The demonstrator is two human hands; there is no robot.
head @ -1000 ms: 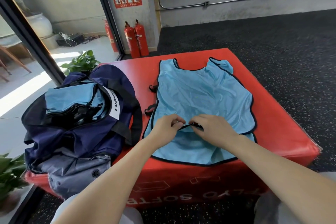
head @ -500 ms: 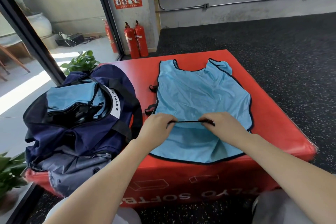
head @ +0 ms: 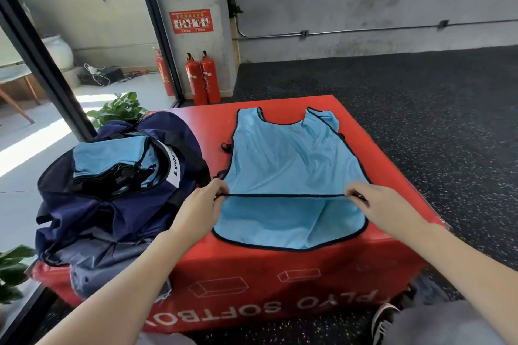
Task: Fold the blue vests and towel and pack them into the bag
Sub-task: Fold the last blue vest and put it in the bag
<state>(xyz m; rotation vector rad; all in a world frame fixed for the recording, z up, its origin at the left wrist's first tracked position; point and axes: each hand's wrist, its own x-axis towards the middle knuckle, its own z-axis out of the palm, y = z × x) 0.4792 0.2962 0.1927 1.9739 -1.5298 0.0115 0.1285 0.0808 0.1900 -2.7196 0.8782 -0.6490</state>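
On the left of the red box (head: 378, 148): open navy bag (head: 112, 204), folded blue vests (head: 109, 157) inside. Next, left hand (head: 200, 209), pinching one end of the hem. In the middle: vest (head: 294, 162), flat on the box, top hem pulled straight. On the right: right hand (head: 370, 204), pinching the other end, well apart from the left.

Bare red box top (head: 372, 154) lies right of the vest (head: 291, 165); the bag (head: 117, 204) crowds its left.
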